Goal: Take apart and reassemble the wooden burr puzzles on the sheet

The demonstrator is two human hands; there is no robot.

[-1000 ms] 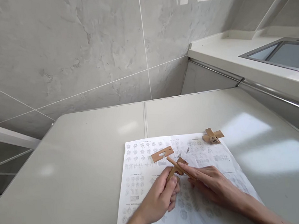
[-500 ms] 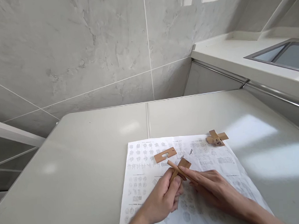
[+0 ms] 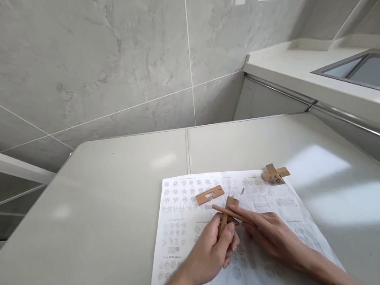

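Wooden piece [image 3: 232,201] in curled left hand [image 3: 210,251]

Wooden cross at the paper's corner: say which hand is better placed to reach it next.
Likely the right hand: it is nearer the wooden cross, while the left hand grips the crossed pieces.

Grey tiled wall [image 3: 73,59], white counter [image 3: 278,62] with metal-rimmed sink [image 3: 345,79] at right

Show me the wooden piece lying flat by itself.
The slotted plank beyond the left hand. It lies alone, while the held pieces cross each other and the far-right cluster combines several.
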